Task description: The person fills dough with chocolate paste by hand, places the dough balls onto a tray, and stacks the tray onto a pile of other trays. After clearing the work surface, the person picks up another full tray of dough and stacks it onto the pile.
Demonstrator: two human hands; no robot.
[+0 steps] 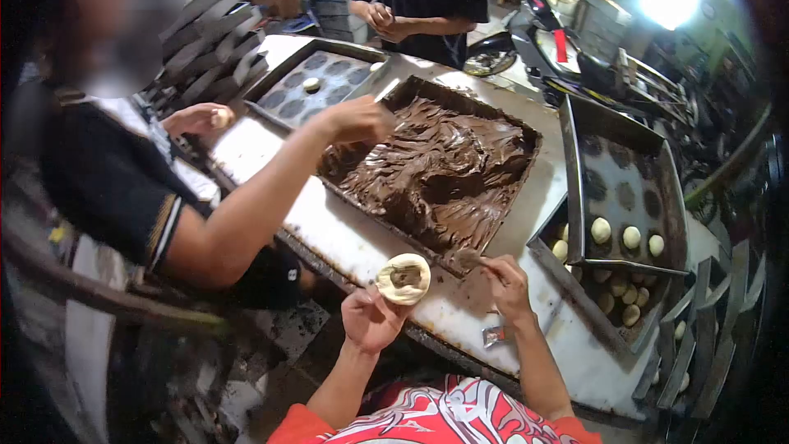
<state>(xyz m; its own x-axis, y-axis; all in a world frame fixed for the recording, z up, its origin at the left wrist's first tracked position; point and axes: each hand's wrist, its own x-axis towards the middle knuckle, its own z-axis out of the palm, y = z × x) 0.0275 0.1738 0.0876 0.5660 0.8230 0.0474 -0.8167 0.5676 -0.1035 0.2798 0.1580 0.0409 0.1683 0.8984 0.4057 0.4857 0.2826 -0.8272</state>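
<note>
My left hand (370, 321) holds a flattened round of dough (395, 291) on its fingers, near the table's front edge. A dab of brown chocolate filling (405, 275) lies in its middle. In my right hand (507, 286) is a small spreader (467, 261), its end coated brown, at the near corner of the big tray. That tray (380, 219) is full of thick chocolate filling (444, 164) with a ridged surface. A small printed packet (493, 335) lies on the table below my right hand.
At the left, a co-worker's arm (255, 197) reaches over the filling; their other hand (197, 119) holds a dough ball. Another person (419, 0) stands across the table (329, 222). Trays with dough balls stand at the back (288, 86) and right (629, 259). A motorbike (555, 41) stands behind.
</note>
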